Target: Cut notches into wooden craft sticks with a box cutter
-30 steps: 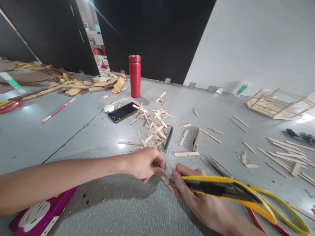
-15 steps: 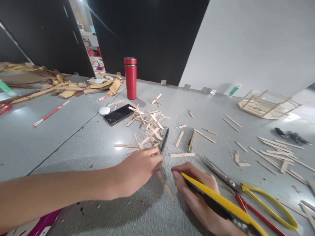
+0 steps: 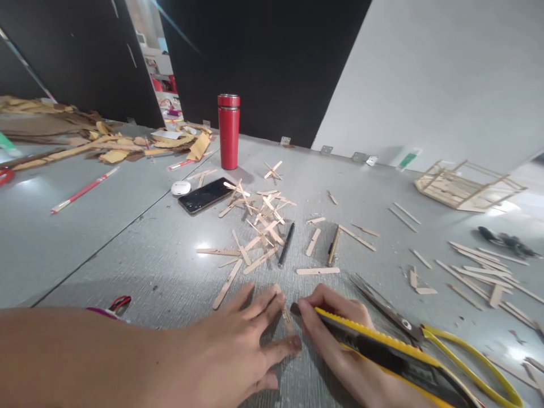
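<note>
While pinned to the surface [image 3: 170,266] in front of the red flask [image 3: 228,131], wooden stick [image 3: 285,310] seemingly uncut, under left hand [image 3: 229,351], fingers [image 3: 266,303] spread; right hand [image 3: 340,331] clamped on yellow utility knife [image 3: 382,348], tip beside stick.

Single head-worn view, facing forward and down, close above the hands, the grey bench [image 3: 127,249] receding beyond.

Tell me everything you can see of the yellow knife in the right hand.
The utility knife has a long yellow body with a black slider strip, plastic by its look. The right hand grips its front end, with the tip down by the wooden stick that the left hand presses flat. Blade hidden.
</note>
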Tool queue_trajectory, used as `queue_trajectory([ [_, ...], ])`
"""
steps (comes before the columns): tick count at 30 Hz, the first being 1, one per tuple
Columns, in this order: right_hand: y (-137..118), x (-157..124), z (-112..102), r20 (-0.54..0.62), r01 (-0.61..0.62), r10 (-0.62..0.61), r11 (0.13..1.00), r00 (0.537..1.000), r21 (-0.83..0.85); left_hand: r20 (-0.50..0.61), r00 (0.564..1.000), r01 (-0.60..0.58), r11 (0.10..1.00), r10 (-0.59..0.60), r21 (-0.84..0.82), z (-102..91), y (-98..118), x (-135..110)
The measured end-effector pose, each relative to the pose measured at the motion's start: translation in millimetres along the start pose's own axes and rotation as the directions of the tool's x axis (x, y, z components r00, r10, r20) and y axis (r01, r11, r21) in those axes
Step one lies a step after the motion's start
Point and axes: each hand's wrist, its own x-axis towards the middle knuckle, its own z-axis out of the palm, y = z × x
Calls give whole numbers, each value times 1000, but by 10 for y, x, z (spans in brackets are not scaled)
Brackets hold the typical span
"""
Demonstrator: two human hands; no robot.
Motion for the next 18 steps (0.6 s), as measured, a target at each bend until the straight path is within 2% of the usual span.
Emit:
queue_trajectory([
  [6,25,0,52,34,16,-15,999,999,-36,-49,999,-22,999,23,32,113,-23,-17],
  [10,49,29,66,18,60,-59,998,998,-28,-66,997,-28,998,31,50,83,-21,-23],
  [14,17,35,57,45,37,-35,999,998,-38,-31,998,-51,999,52,17,-9,-47,-15],
  [18,45,12,65,85,15,-9,997,996,-77,30,996,-83,996,84,-11,-21,-90,-1],
])
